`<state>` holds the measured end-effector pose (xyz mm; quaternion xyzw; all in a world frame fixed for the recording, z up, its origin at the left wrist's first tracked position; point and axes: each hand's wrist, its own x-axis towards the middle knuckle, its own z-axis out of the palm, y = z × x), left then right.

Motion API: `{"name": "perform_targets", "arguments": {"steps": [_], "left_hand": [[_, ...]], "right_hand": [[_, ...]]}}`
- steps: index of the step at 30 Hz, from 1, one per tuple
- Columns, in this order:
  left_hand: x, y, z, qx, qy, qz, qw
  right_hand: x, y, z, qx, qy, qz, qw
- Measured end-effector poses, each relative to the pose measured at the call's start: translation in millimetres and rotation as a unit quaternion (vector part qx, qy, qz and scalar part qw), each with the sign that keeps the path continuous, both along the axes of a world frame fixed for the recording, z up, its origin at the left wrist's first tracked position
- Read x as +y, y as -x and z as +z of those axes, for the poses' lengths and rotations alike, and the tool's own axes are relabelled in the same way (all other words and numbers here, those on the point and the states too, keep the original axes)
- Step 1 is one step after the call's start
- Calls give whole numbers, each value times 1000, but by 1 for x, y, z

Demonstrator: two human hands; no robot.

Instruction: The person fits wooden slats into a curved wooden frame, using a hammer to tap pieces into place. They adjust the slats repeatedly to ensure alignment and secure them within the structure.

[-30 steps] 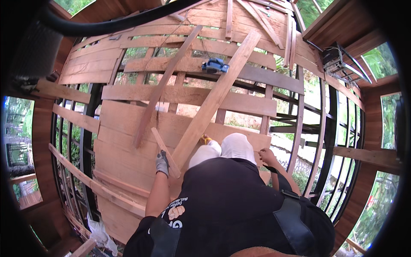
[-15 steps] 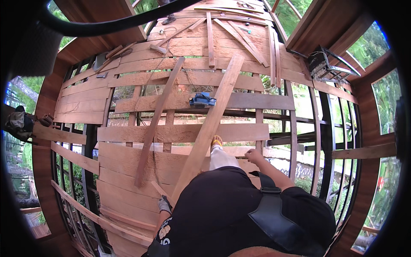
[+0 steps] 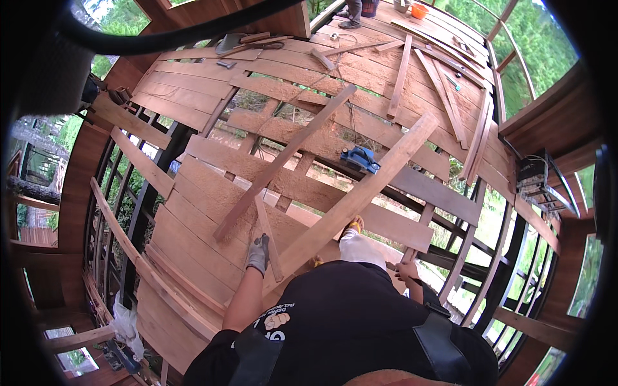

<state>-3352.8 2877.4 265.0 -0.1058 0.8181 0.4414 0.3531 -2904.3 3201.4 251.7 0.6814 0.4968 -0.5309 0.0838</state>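
Note:
My left hand (image 3: 258, 253), in a grey glove, is closed on a short, thin wooden strip (image 3: 267, 235) angled over the planks. To the strip's left lies a long dark board (image 3: 290, 157), and to its right a wider, lighter plank (image 3: 360, 196) runs away from me. A blue electric planer (image 3: 360, 159) sits against the far part of that plank. My bare right hand (image 3: 406, 271) is low beside my leg, its fingers loosely apart with nothing visible in them.
Wide gaps break the plank floor (image 3: 199, 235) ahead and to the right. Several loose boards (image 3: 399, 77) and sawdust cover the far floor. A person's shoe (image 3: 349, 24) and an orange bucket (image 3: 420, 11) are at the back. A metal-framed object (image 3: 544, 183) stands at right.
My view has turned left, so the scene sits further right and tilted. My left hand has moved forward with the wooden strip. My right hand has dropped lower beside my leg.

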Motion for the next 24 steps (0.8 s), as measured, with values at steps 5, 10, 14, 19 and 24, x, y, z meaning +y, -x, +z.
{"name": "perform_targets", "arguments": {"steps": [5, 10, 14, 19, 24], "left_hand": [[58, -20, 31, 31, -179, -43, 982], [142, -26, 83, 14, -330, 21, 944], [177, -25, 93, -36, -390, 96, 915], [167, -26, 108, -68, -397, 173, 899], [143, -30, 97, -43, -380, 269, 884]], "right_hand": [[35, 74, 6, 35, -81, 220, 971], [30, 233, 94, 316, 16, 339, 886], [12, 277, 112, 377, 147, 398, 823], [24, 294, 107, 286, 129, 493, 811], [69, 294, 113, 233, 153, 519, 808]]}}
